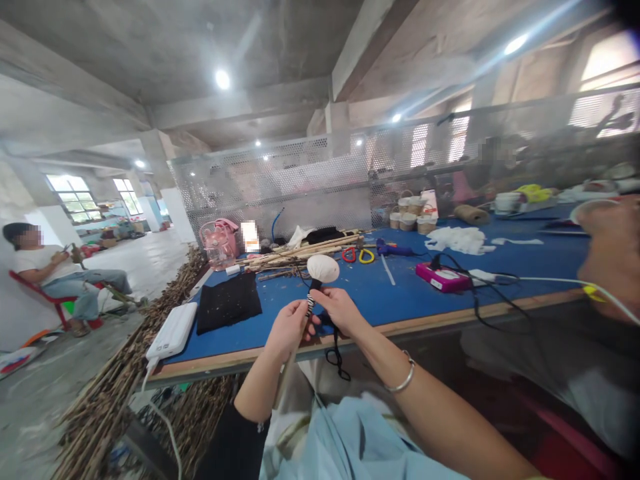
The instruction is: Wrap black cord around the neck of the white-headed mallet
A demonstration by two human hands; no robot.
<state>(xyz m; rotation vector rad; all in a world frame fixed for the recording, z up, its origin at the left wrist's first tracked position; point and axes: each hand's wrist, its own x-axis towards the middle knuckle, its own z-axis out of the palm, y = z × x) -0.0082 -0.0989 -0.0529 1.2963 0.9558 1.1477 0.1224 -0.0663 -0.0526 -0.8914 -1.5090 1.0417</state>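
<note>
A stick with a rounded white head (323,268) stands nearly upright over the table's front edge. Below the head its neck has a black wrapping (315,285), and black-and-white striped winding (310,304) runs further down. My left hand (290,327) is closed round the stick at the striped part. Pressed against the neck from the other side, my right hand (343,311) is closed with its fingers at the black wrapping; what its fingertips pinch is partly hidden. A looped black cord (338,360) dangles beneath my right hand.
On the blue tabletop (360,300) lie a black cloth (229,304), a white power bank (173,329), wooden sticks (305,252), a blue glue gun (395,249) and a magenta power strip (443,277). Dried stalks (125,353) lean at the left. A co-worker's arm (613,253) is close on the right.
</note>
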